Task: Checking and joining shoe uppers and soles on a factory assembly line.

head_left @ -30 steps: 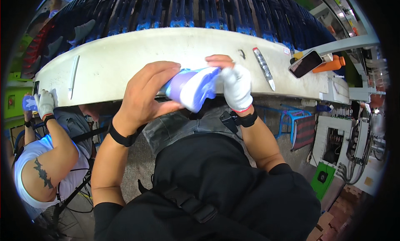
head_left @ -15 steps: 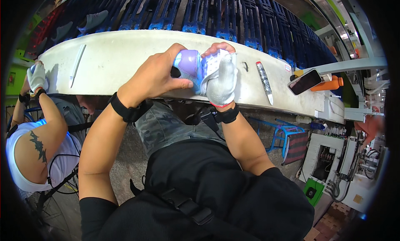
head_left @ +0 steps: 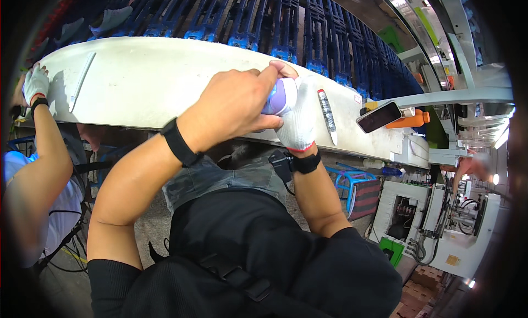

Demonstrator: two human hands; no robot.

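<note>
Close together above the pale worktop [head_left: 148, 78], my two hands are on a small purple-and-blue shoe [head_left: 282, 96]. My bare left hand [head_left: 237, 102] is closed at its near left side, with the thumb stretched along the lower edge, and it covers much of the shoe. On the right, my right hand [head_left: 298, 117], in a white knit glove with bare fingertips, grips the shoe from behind and beside it. Just right of that glove lies a slim tool [head_left: 327, 115] with a patterned body, red end and pale tip.
Beyond the worktop runs a blue slatted conveyor [head_left: 278, 29] with grey shoe-like pieces [head_left: 111, 19] at far left. A phone [head_left: 379, 118] and orange bottle [head_left: 413, 119] are at right, a white stick [head_left: 82, 81] at left. A co-worker's gloved hand [head_left: 37, 85] rests at the left end.
The shoe has turned in my hands. My left hand has moved right, over it and against the glove, hiding more of it. The whole view has shifted, so the worktop items appear further left.
</note>
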